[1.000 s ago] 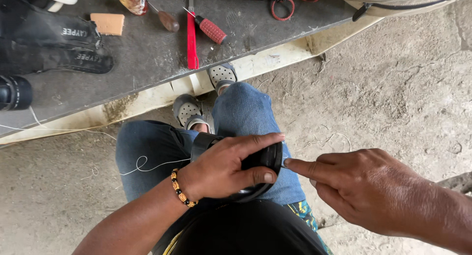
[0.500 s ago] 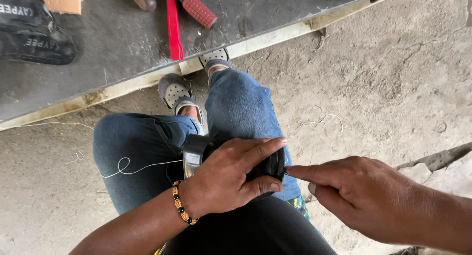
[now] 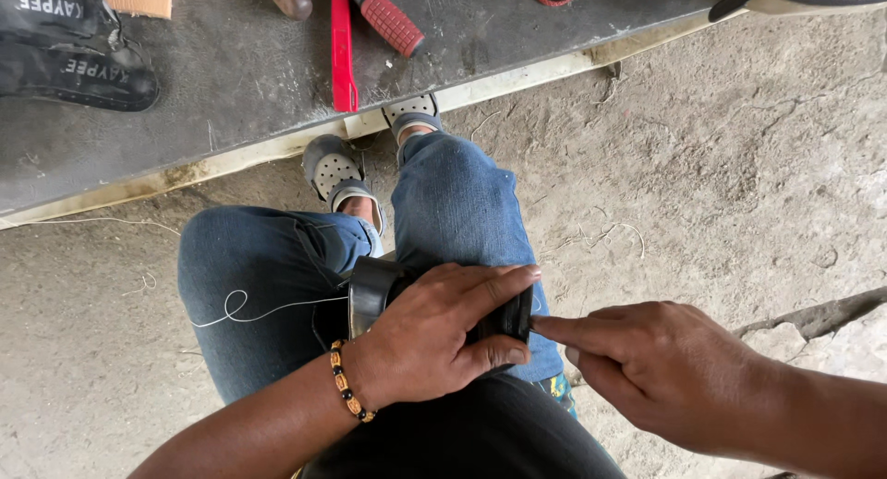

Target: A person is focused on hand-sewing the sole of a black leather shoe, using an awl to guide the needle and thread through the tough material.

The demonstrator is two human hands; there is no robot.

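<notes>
Head view: left hand (image 3: 434, 336) wraps its grip closed over the black shoe (image 3: 374, 290) on the lap; right hand (image 3: 661, 373) pinches its edge beside it. Light, bendable; hold the body.

shoe (image 3: 434, 303) on lap, under left hand (image 3: 434, 336) | right hand (image 3: 665, 373) just right of shoe, forefinger touching its end | thread (image 3: 249, 308) across left thigh | worktop (image 3: 231, 100) beyond knees, feet at its edge | screwdriver (image 3: 388, 19) right of flat tool (image 3: 340, 45) on worktop | second shoe (image 3: 69, 49) at worktop's far left
</notes>
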